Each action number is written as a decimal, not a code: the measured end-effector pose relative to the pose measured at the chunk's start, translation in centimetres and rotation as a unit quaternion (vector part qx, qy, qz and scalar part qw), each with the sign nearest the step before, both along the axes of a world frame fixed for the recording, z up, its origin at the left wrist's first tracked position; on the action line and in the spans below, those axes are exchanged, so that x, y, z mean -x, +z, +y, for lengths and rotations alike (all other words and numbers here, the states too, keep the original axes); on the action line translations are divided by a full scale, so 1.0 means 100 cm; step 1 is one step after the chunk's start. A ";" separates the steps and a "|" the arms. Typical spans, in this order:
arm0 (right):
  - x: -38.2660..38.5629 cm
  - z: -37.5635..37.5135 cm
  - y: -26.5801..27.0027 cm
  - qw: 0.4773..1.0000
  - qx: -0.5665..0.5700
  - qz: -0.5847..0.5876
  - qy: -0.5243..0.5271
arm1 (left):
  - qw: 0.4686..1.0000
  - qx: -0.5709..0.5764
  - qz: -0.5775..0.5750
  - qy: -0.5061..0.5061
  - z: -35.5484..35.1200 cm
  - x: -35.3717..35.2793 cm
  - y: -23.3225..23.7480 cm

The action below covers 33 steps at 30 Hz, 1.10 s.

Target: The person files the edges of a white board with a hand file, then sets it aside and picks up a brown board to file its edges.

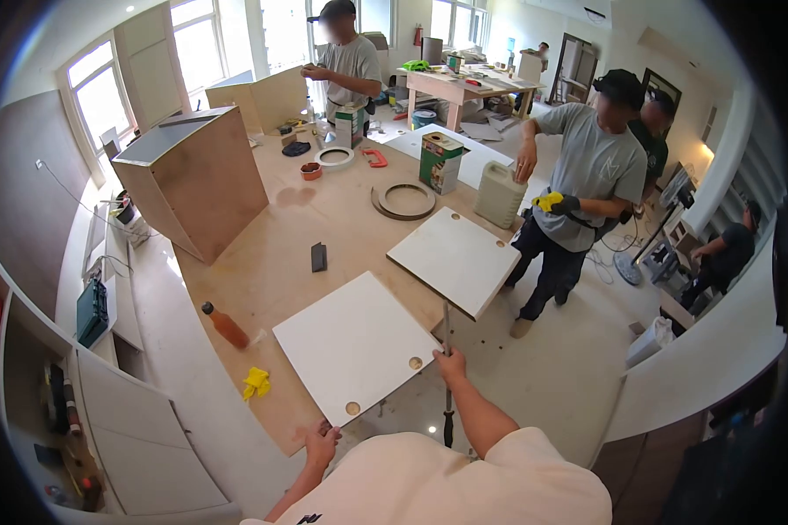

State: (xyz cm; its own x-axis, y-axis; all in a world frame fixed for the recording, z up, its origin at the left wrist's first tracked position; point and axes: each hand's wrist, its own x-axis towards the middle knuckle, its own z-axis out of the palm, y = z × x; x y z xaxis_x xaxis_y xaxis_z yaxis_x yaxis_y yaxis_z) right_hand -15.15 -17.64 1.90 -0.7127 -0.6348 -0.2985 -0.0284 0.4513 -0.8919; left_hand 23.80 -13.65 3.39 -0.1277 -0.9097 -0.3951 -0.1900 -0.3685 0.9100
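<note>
A white panel (359,346) with two round holes lies on the brown work table, its near corner overhanging the edge. My left hand (321,444) is closed on that near corner, thumb and fingers at the edge. My right hand (452,366) is closed around the middle of a long, thin metal file (447,328), upright beside the panel's right corner. Its black handle points down. A second white panel (455,262) with round holes lies just beyond. An orange bottle (225,325) and a crumpled yellow cloth (256,383) are left of the first panel.
The work table (271,289) also bears a wooden cabinet box (193,175), edging rolls (403,200), a green can (440,163), a plastic jug (499,197) and a dark block (319,257). One person (587,166) stands at the right, another (346,66) behind the table.
</note>
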 end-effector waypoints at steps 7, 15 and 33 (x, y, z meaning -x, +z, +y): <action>0.006 -0.010 -0.032 0.998 0.011 0.060 -0.008 | 0.994 0.024 -0.052 -0.094 -0.018 -0.020 -0.019; 0.002 -0.008 -0.034 0.998 0.023 0.061 -0.026 | 0.928 0.155 -0.322 -0.106 -0.059 -0.006 0.026; -0.005 0.046 0.001 0.988 -0.021 0.155 -0.011 | 0.770 0.363 -0.418 -0.318 -0.135 0.078 0.003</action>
